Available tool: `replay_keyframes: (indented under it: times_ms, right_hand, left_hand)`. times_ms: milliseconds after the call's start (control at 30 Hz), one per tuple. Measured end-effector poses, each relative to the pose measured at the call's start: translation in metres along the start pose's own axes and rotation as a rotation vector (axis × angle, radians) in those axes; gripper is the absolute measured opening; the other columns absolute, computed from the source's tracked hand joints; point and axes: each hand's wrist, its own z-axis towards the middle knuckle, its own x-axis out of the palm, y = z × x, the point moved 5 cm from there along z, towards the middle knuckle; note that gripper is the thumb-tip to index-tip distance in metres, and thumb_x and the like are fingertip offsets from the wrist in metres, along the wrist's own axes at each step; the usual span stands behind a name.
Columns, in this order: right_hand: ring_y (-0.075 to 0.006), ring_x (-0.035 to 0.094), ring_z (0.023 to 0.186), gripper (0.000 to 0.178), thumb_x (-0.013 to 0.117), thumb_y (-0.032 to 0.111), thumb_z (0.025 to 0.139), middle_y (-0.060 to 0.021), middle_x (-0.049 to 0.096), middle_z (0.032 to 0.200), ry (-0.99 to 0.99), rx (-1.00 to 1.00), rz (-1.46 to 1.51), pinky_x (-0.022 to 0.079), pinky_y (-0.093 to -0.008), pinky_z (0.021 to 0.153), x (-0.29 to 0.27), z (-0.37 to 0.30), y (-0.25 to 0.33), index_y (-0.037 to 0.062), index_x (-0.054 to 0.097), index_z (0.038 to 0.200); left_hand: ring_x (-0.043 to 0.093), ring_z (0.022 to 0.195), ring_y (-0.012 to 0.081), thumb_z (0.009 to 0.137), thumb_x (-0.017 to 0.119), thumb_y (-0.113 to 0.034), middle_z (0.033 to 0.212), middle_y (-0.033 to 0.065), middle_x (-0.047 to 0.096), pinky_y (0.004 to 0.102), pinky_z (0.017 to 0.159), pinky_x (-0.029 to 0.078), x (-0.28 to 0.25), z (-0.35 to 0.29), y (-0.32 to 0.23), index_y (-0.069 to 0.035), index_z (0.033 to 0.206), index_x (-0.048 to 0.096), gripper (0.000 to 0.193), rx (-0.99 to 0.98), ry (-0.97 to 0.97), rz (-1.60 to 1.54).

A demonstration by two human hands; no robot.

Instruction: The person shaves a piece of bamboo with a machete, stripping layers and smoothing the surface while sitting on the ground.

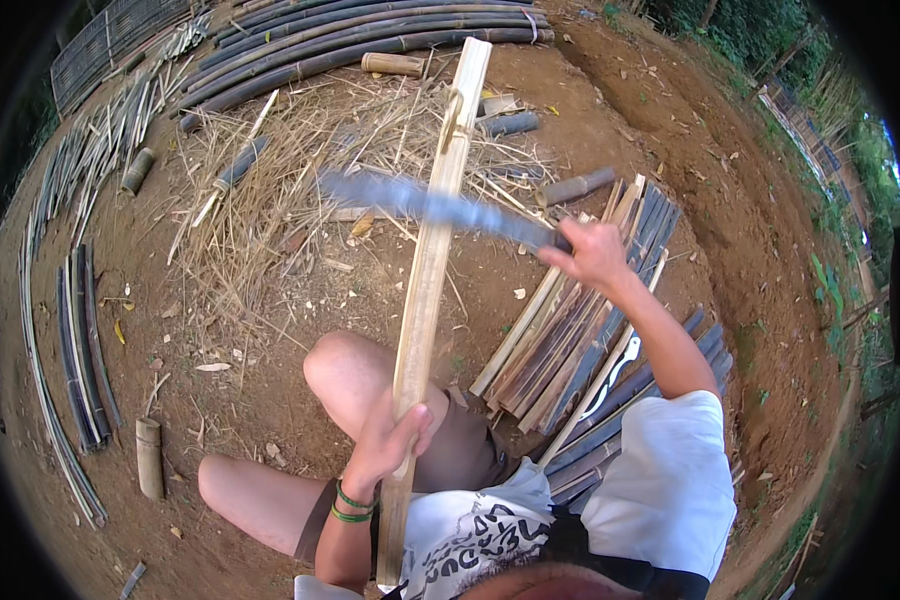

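Note:
My left hand (pixel 392 437) is closed round the lower part of a long split bamboo strip (pixel 422 290), pale on the side that shows. The strip slants from my lap up to the far middle. In my right hand (pixel 592 255) is the dark handle of a machete (pixel 410 197), its blade smeared by motion. The blade reaches leftward across the upper part of the strip; whether it touches the strip I cannot tell. A curl of shaved bamboo (pixel 452 118) hangs on the strip near its far end.
Split bamboo slats (pixel 570 340) lie stacked by my right side. Shavings (pixel 270 200) cover the soil ahead. Long dark bamboo poles (pixel 370 40) lie at the back. Thin strips (pixel 70 190) and dark slats (pixel 78 345) lie at left, near a short bamboo piece (pixel 149 458).

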Motion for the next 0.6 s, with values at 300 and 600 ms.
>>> replay_keyframes:
  times_ms: [300, 600]
  right_hand:
    - [-0.0257, 0.063, 0.052, 0.057, 0.061, 0.07, 0.085, -0.0068, 0.06, 0.06, -0.021, 0.26, -0.122, 0.046, -0.0409, 0.046, -0.003, 0.014, -0.043, 0.0139, 0.058, 0.077]
    - [-0.0248, 0.064, 0.051, 0.052, 0.065, 0.064, 0.086, -0.0071, 0.062, 0.06, -0.037, 0.235, -0.022, 0.05, -0.0403, 0.048, -0.005, 0.012, -0.049, 0.0136, 0.058, 0.076]
  left_hand:
    - [0.048, 0.057, 0.0095, 0.105, 0.048, -0.012, 0.076, 0.003, 0.049, 0.024, 0.049, 0.042, 0.003, 0.001, 0.001, -0.001, 0.116, 0.044, 0.017, 0.046, 0.039, 0.047]
    - [0.049, 0.06, 0.0103, 0.104, 0.051, -0.011, 0.081, 0.0044, 0.049, 0.0246, 0.05, 0.045, 0.005, -0.006, 0.002, -0.002, 0.121, 0.042, 0.021, -0.025, 0.02, 0.056]
